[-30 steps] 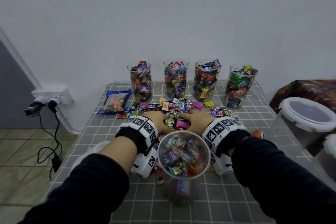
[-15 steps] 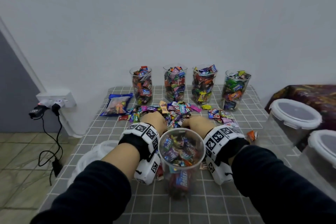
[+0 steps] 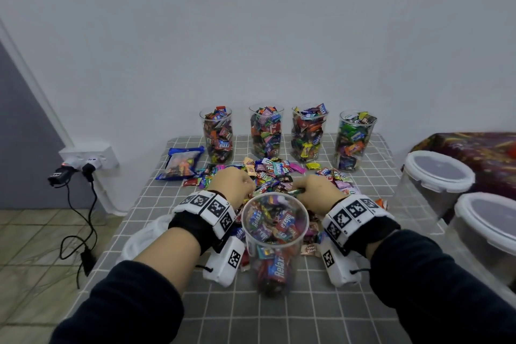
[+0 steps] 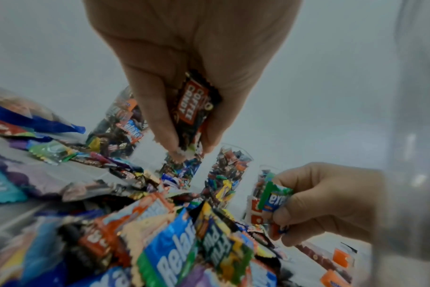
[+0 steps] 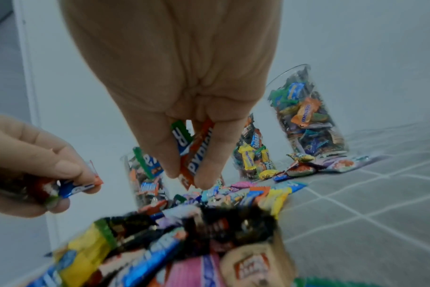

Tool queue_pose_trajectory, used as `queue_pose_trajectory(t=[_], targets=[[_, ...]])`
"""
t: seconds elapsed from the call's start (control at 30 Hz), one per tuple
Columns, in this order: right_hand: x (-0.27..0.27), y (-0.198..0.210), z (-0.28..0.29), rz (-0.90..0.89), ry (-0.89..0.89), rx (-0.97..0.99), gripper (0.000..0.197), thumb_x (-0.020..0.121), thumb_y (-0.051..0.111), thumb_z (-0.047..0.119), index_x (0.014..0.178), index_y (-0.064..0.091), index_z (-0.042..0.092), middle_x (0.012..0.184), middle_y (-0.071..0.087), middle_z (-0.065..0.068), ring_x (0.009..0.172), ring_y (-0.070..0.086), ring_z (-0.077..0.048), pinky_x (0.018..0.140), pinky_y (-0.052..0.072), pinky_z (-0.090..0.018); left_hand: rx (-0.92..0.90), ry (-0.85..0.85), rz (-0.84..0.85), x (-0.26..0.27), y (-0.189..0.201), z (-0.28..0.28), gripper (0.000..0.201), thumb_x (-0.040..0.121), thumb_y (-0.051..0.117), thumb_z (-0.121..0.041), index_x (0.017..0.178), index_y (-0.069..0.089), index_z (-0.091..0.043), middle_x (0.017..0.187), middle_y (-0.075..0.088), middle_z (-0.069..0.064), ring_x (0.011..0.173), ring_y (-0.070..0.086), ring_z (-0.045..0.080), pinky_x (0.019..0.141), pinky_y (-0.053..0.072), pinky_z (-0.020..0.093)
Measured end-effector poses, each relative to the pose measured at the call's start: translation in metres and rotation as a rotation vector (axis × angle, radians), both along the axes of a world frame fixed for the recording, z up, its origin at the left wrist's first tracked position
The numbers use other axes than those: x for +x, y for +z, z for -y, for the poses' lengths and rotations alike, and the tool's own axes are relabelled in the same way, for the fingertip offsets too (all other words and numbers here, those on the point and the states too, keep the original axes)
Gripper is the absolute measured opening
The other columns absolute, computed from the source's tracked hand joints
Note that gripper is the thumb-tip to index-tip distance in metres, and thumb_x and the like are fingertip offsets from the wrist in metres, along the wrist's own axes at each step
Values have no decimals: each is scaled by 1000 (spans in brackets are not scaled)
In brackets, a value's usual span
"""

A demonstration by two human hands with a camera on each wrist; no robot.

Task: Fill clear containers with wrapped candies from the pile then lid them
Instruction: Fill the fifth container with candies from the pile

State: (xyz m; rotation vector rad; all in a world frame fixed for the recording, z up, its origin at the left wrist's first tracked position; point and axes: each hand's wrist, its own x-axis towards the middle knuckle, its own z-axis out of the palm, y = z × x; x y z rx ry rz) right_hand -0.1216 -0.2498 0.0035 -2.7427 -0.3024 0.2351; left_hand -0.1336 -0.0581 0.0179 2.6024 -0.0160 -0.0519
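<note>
Clear near container (image 3: 275, 234), part-filled, on counter (image 3: 312, 313); behind it, candy pile (image 3: 275, 176); left hand (image 3: 233, 186) and right hand (image 3: 318, 191), risen since earlier, each pinch wrapped candies, ready to drop in.

glossy foil-like candies (image 3: 272, 173) on a matt checked tablecloth (image 3: 315, 313), clear smooth plastic container (image 3: 275, 234).

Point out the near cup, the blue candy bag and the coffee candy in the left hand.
near cup (image 3: 275, 260): head view, on its clear front wall.
blue candy bag (image 3: 181, 163): head view, on its clear middle panel.
coffee candy (image 4: 192, 104): left wrist view, on the orange label, gripped by the left hand (image 4: 197, 54), palm.
</note>
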Motion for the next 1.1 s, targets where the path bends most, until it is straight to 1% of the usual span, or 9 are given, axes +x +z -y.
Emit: queue_pose_trajectory(t=[0.1,0.2,0.27,0.33,0.43,0.53,0.67,0.87,1.1], targets=[[-7,11,6,31,-35,118,26,90,55,9,114,65,9,117,63,-9,94,57,-22,74,46,-26,-59,2,64,-11,9,0,19,91,57,-22,96,73,-12,103,70,5,95,62,21,87,49,34],[-21,29,8,81,-11,193,13,88,55,7,97,65,7,96,63,-11,79,53,-21,60,40,-26,-89,-5,165,-22,19,-2,19,92,58,-22,97,73,-12,92,67,2,85,57,14,79,44,25],[-34,44,8,150,26,235,9,87,55,7,84,59,14,80,55,-2,75,50,-20,58,37,-27,-116,-12,212,-29,26,-3,17,92,58,-24,94,73,-14,85,63,-2,79,54,10,73,40,23],[-48,58,7,214,65,285,12,86,56,5,82,59,16,74,49,6,74,48,-17,57,36,-26,-151,-15,236,-34,31,-3,14,92,59,-25,89,70,-17,79,63,-3,70,54,7,63,39,21],[-68,74,4,286,125,330,13,85,59,5,92,67,11,82,55,5,80,52,-15,67,39,-28,-218,-28,243,-41,37,-2,15,92,58,-24,87,70,-16,73,64,-5,65,56,6,61,44,17],[-83,83,0,325,209,318,15,85,58,4,94,69,10,94,61,-3,87,56,-20,77,45,-33,-279,-45,265,-45,41,0,14,91,59,-22,83,69,-20,76,68,0,72,63,14,73,53,30],[-98,85,-7,376,327,243,19,84,55,2,93,69,12,96,59,0,87,55,-16,78,43,-28,-324,-58,279,-50,44,5,15,90,61,-22,77,68,-26,76,69,3,77,66,20,81,54,42],[-107,74,-14,364,435,176,26,82,51,-1,96,69,10,105,58,-2,94,52,-14,79,36,-21,-351,-63,294,-56,44,7,13,88,62,-22,79,71,-25,77,70,0,78,66,19,82,54,42],[-110,60,-17,375,428,302,29,83,48,-4,101,68,8,110,59,-5,102,53,-17,88,39,-25,-357,-86,314,-61,45,8,11,88,63,-22,83,73,-22,79,70,6,80,66,24,81,54,43]])
